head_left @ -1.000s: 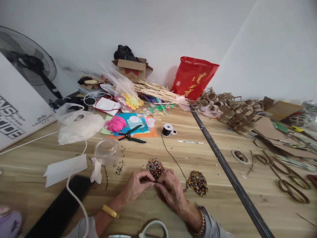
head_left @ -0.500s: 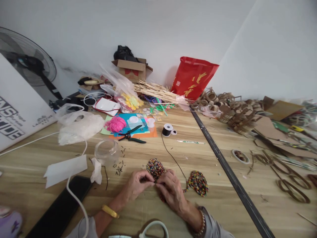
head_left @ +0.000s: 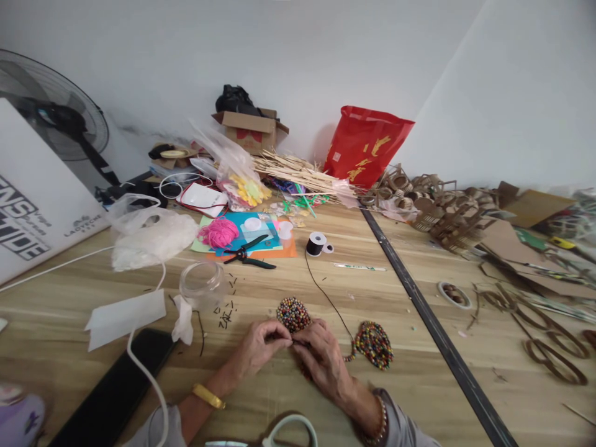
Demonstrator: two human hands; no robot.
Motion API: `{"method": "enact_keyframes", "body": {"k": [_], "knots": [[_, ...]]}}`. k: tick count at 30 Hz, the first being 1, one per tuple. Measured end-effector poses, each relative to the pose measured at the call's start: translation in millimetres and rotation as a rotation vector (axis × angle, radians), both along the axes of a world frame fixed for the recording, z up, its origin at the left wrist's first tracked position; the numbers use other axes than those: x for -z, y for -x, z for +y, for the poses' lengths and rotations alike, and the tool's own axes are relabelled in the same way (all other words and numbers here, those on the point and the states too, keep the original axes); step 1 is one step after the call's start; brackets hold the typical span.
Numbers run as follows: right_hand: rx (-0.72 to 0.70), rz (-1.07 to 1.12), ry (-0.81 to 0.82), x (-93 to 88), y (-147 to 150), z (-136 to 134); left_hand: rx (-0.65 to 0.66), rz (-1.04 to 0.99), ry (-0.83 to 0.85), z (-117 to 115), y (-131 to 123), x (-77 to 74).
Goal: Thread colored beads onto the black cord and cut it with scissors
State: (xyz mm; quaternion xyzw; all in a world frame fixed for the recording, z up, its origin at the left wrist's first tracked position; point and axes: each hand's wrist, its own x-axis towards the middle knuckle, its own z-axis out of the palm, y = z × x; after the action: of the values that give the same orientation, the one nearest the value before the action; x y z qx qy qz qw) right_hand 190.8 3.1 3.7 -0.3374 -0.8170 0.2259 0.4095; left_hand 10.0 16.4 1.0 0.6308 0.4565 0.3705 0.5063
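Observation:
My left hand (head_left: 257, 350) and my right hand (head_left: 321, 355) meet at the near edge of the wooden table (head_left: 326, 397), fingers pinched together over a beaded piece. A round disc of multicoloured beads (head_left: 293, 313) sticks out just above my fingertips. A second beaded disc (head_left: 373, 343) lies flat on the table to the right of my right hand. A thin black cord (head_left: 326, 295) runs from my hands up to a spool of black thread (head_left: 315, 244). What exactly my fingertips pinch is hidden.
Black pliers (head_left: 246, 256) lie on coloured paper beside pink yarn (head_left: 218, 233). A clear jar (head_left: 203, 285), a plastic bag (head_left: 151, 236), a dark phone (head_left: 116, 397) and white cable sit left. A red bag (head_left: 367, 146), sticks and cardboard cutouts (head_left: 447, 214) crowd the back and right.

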Motion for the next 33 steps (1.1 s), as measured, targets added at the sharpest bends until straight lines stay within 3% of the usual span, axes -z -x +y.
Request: {"method": "enact_keyframes", "body": {"k": [7, 25, 33], "knots": [[0.0, -0.005, 0.005, 1.4, -0.9, 0.0, 0.03, 0.028, -0.065, -0.3, 0.4, -1.2], [0.104, -0.004, -0.012, 6.3, -1.6, -2.2, -0.05, -0.033, -0.187, -0.9, 1.5, -2.4], [0.013, 0.124, 0.105, 8.4, -1.8, -4.0, -0.023, -0.045, -0.19, -1.4, 0.7, -4.4]]}}
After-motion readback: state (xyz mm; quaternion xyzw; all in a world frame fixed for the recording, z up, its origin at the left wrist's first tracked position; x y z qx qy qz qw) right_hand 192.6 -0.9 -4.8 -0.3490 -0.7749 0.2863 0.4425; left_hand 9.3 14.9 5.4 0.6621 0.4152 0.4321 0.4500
